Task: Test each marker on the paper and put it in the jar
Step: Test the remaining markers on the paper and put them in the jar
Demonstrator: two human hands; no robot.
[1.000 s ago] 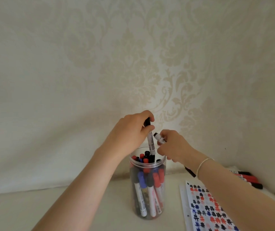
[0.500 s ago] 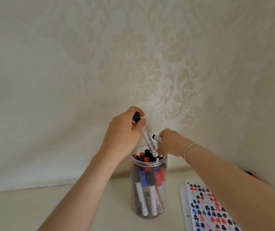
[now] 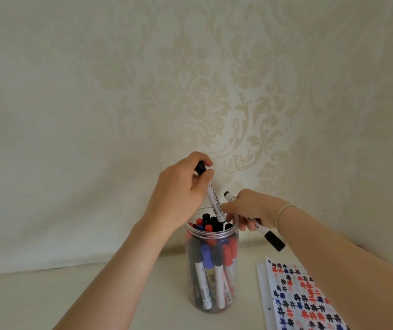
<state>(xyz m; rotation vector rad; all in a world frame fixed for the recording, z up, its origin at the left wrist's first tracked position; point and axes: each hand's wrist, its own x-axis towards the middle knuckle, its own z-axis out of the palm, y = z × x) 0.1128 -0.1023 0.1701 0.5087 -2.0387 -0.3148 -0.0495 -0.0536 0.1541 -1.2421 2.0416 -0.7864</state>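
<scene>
A clear plastic jar (image 3: 212, 303) stands upright on the table, packed with several red, blue and black markers. My left hand (image 3: 181, 194) pinches the top of a black-capped white marker (image 3: 214, 203), tilted, its lower end inside the jar mouth. My right hand (image 3: 250, 208) holds a second black marker (image 3: 270, 238) in its fist, cap end pointing down to the right, while its fingertips touch the tilted marker at the jar rim. The test paper (image 3: 302, 298), covered in red, blue and black hash marks, lies at the lower right.
A patterned cream wall (image 3: 190, 91) rises directly behind the jar. The pale tabletop (image 3: 36, 298) stretches to the left of the jar. My right forearm crosses above part of the paper.
Little has changed in the last half second. One second ago the left hand's marker stood nearly upright above the jar; it now leans with its top to the left. The right hand has come to the jar rim.
</scene>
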